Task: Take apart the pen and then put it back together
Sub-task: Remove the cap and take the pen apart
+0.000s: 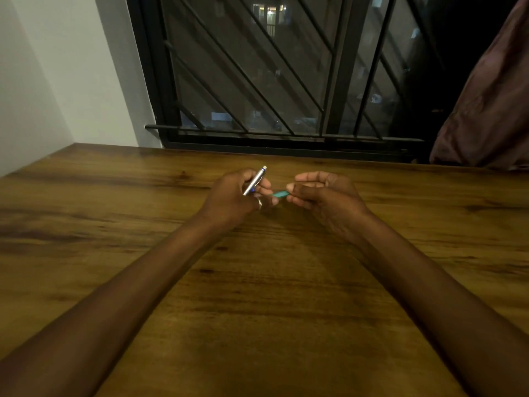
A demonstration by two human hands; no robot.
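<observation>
Left hand (233, 196) grips silver barrel (255, 180) (tilted); right hand (320, 196) pinches teal piece (280, 194).

Both forearms are bare, with no sleeves showing. The left hand (233, 196) wears a silvery ring (259, 204) on one finger.

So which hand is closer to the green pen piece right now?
Right. The right hand pinches the green pen piece at its fingertips; the left hand holds the silver barrel just beside it, apparently not touching it.
</observation>
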